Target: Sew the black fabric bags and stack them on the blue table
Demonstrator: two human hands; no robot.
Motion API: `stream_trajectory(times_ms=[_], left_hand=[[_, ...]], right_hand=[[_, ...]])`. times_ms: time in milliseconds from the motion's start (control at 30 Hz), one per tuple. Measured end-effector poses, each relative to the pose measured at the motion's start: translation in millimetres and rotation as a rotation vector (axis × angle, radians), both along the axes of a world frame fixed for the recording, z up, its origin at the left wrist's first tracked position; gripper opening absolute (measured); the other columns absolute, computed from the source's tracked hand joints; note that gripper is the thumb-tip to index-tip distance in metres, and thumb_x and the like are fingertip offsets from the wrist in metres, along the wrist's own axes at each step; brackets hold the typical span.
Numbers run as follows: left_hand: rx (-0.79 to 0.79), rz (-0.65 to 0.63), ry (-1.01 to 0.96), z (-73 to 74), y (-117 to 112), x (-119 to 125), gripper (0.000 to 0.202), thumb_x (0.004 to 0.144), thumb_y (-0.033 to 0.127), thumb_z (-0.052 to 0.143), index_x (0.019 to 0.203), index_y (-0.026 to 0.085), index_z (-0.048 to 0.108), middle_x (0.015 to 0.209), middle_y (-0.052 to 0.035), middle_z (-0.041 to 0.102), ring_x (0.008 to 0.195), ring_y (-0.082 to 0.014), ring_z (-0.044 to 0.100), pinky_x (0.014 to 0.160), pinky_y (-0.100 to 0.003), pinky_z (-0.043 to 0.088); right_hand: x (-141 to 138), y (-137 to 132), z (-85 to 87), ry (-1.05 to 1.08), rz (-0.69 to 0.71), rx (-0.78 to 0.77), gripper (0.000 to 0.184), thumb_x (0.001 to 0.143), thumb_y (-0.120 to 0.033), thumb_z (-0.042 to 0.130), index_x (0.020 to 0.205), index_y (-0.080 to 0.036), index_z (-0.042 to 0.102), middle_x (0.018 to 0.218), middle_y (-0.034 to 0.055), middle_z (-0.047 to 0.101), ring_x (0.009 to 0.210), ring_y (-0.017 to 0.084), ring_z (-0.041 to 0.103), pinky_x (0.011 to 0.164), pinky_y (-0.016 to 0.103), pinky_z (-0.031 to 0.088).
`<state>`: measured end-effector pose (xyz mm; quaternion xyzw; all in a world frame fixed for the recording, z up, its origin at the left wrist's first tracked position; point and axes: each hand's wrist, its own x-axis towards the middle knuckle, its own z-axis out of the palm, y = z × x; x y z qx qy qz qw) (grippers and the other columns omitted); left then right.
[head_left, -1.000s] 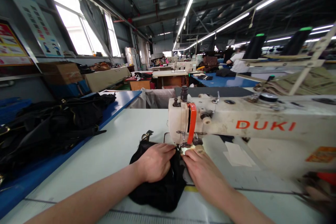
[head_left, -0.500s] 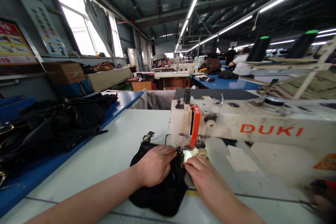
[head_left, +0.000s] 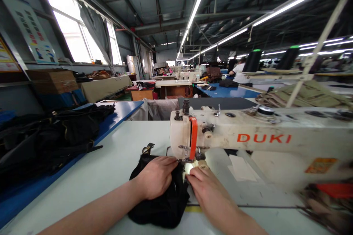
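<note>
A black fabric piece [head_left: 162, 211] lies under the head of a white sewing machine [head_left: 220, 126] with orange DUKI lettering. A strap end with a metal clasp [head_left: 148, 149] sticks out at its far left corner. Across the top of the cloth rests my left hand [head_left: 157, 176], its fingers bent together and closed on the fabric, fingertips just left of the presser foot. My right hand [head_left: 205, 187] pinches the fabric's right edge close in front of the needle area, thumb and fingers pressed together. A small lamp lights that spot; the needle itself is hidden.
Black fabric goods [head_left: 49, 139] are heaped on a blue table [head_left: 121, 108] at left. White paper slips [head_left: 242, 169] lie under the machine arm. Thread cones [head_left: 252, 61] stand behind at right, near folded olive cloth [head_left: 311, 91]. A person [head_left: 240, 73] works farther back.
The camera view has turned slightly right, so the scene sits farther left. Both hands stay on the black fabric beside the presser foot, with little visible shift of the cloth.
</note>
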<state>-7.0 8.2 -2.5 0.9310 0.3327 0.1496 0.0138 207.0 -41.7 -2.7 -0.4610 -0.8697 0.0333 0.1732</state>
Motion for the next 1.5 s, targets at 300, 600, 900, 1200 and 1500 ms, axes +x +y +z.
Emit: stream_trajectory(times_ms=[300, 600, 900, 1200, 1500], left_hand=[[-0.014, 0.001, -0.006, 1.8, 5.7, 1.8, 0.042, 0.085, 0.013, 0.042, 0.124, 0.012, 0.054, 0.129, -0.0125, 0.056, 0.117, -0.0258, 0.053, 0.102, -0.04, 0.043], [-0.025, 0.001, -0.029, 2.3, 3.2, 0.4, 0.041, 0.085, 0.013, 0.041, 0.125, 0.01, 0.055, 0.129, -0.0133, 0.056, 0.117, -0.0251, 0.053, 0.103, -0.039, 0.042], [-0.048, -0.028, -0.073, 25.1, -70.3, -36.9, 0.05, 0.084, 0.01, 0.043, 0.134, 0.016, 0.046, 0.14, -0.0094, 0.046, 0.126, -0.0207, 0.046, 0.111, -0.036, 0.033], [-0.024, 0.344, -0.407, 23.3, -161.3, -42.5, 0.061, 0.079, 0.04, 0.067, 0.131, 0.02, 0.041, 0.131, -0.0126, 0.052, 0.12, -0.0297, 0.05, 0.101, -0.044, 0.044], [-0.58, 0.418, -0.784, 31.2, -165.2, -58.0, 0.017, 0.09, 0.028, 0.052, 0.087, 0.016, 0.064, 0.087, -0.0037, 0.064, 0.084, -0.0173, 0.058, 0.077, -0.026, 0.046]], right_hand=[[2.7, -0.8, -1.2, 0.021, -0.01, 0.005, 0.021, 0.087, -0.005, 0.046, 0.091, -0.018, 0.062, 0.096, 0.0069, 0.057, 0.092, 0.023, 0.048, 0.084, 0.037, 0.042], [8.7, -2.1, -4.5, 0.101, 0.019, 0.01, 0.023, 0.091, -0.007, 0.043, 0.096, -0.019, 0.062, 0.089, 0.0051, 0.056, 0.089, 0.023, 0.048, 0.08, 0.038, 0.043], [12.1, -2.0, -7.6, 0.122, 0.14, 0.029, 0.027, 0.088, -0.005, 0.043, 0.098, -0.019, 0.063, 0.088, 0.0064, 0.058, 0.088, 0.024, 0.052, 0.077, 0.041, 0.046], [-15.6, -27.8, 4.2, 0.316, 0.212, -0.149, 0.043, 0.087, -0.008, 0.042, 0.127, -0.022, 0.051, 0.119, 0.0097, 0.058, 0.111, 0.023, 0.052, 0.097, 0.043, 0.042], [-58.2, -44.6, 34.6, 0.685, 0.174, -0.447, 0.027, 0.074, -0.013, 0.055, 0.099, -0.02, 0.062, 0.116, 0.0065, 0.059, 0.113, 0.024, 0.05, 0.1, 0.037, 0.035]])
